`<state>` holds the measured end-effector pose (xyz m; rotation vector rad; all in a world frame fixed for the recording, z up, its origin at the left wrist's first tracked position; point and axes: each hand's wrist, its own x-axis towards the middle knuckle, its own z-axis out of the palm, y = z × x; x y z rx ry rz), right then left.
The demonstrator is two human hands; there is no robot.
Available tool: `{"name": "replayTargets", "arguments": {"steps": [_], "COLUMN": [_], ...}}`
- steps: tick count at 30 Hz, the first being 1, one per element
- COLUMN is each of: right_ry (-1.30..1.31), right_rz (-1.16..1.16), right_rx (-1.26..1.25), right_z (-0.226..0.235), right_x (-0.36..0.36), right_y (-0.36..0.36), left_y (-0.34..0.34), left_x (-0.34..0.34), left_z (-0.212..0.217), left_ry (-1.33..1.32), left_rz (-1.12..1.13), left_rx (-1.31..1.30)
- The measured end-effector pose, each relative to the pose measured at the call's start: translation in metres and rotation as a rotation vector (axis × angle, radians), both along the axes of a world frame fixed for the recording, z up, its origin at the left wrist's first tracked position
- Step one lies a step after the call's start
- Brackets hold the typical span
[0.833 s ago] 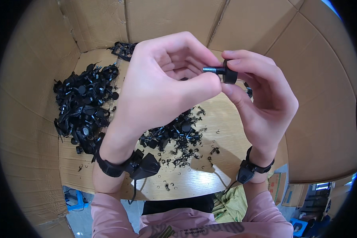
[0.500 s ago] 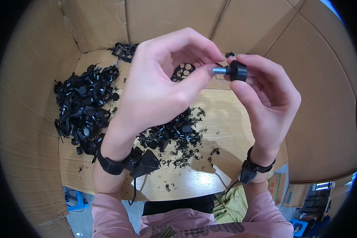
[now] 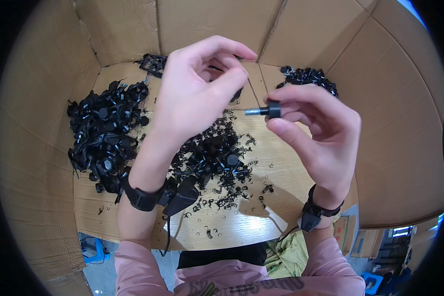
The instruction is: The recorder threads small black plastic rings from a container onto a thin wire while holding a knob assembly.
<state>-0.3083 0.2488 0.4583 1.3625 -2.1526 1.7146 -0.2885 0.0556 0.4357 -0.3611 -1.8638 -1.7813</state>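
Wooden tabletop (image 3: 291, 167) littered with black shavings (image 3: 228, 198). Black-headed bolt (image 3: 273, 109) pinched in right hand (image 3: 328, 135); left hand (image 3: 192, 96) half-curled, whether gripping cannot be told.

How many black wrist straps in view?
2: one strap around the left wrist, another strap around the right, below the right hand holding a black-headed bolt. Neither is hidden.

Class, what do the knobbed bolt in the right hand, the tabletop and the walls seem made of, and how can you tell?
Knobbed bolt: threaded end shiny silver, likely metal; head dull black, perhaps plastic or rubber. Tabletop: pale wood or laminate, by its grain and glossy reflection. Walls: matt brown, probably cardboard, by their creases and folded seams.
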Motion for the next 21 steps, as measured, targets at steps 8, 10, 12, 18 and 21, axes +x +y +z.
{"name": "replayTargets", "arguments": {"steps": [8, 10, 12, 18, 21], "right_ry": [0.204, 0.201, 0.219, 0.252, 0.263], "right_rz": [-0.314, -0.314, -0.289, -0.295, -0.287], "right_rx": [-0.133, -0.140, -0.120, -0.229, -0.233], "right_z": [-0.007, -0.005, -0.004, -0.004, -0.005], "right_x": [-0.019, -0.017, -0.015, -0.014, -0.014], "right_y": [-0.005, -0.005, -0.004, -0.002, -0.004], "left_y": [0.015, 0.019, 0.020, 0.023, 0.026], "left_x": [0.019, 0.021, 0.019, 0.016, 0.015], "left_z": [0.013, 0.014, 0.011, 0.011, 0.008], "left_ry": [-0.039, -0.045, 0.063, 0.008, 0.027], "left_rz": [-0.070, -0.092, -0.090, -0.102, -0.085], "left_rx": [-0.104, -0.061, -0.109, -0.014, 0.061]}}
